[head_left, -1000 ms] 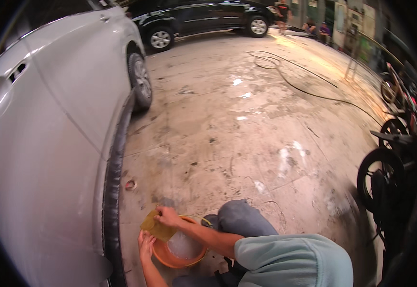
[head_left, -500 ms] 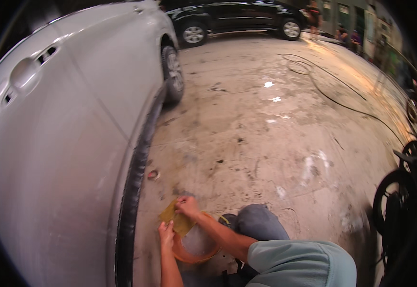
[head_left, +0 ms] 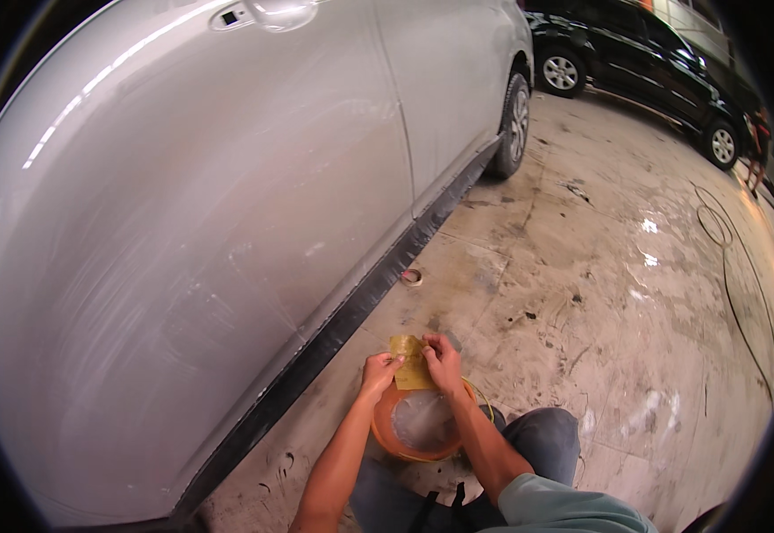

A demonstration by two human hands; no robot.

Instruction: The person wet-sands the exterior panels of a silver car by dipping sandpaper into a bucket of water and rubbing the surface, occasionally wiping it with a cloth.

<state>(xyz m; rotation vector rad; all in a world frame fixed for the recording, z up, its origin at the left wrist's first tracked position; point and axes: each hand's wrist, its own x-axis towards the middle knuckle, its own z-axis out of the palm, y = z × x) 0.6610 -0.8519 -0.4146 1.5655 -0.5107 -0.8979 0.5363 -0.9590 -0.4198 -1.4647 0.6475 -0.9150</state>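
Observation:
A yellow sheet of sandpaper (head_left: 412, 369) is stretched between my two hands, just over the far rim of an orange bucket (head_left: 385, 428). My left hand (head_left: 381, 369) pinches its left edge between thumb and fingers. On the opposite edge, my right hand (head_left: 443, 362) has its fingers closed on the sheet near the top corner. Cloudy greyish water (head_left: 424, 421) stands in the bucket, which sits on the floor between my knees. To the left rises a light grey car (head_left: 227, 204), its lower door panels smeared with pale streaks.
A dark sill strip (head_left: 325, 348) runs along the car's bottom edge. A small tape roll (head_left: 412, 277) lies on the stained floor (head_left: 564, 355) beside it. A black car (head_left: 644, 67) stands at the far right, near a thin hose (head_left: 728, 266) and a person (head_left: 758, 151).
My view has swung left, so the grey car fills more of it. Both hands still grip the sandpaper, which now hangs more upright, with the hands level on either side.

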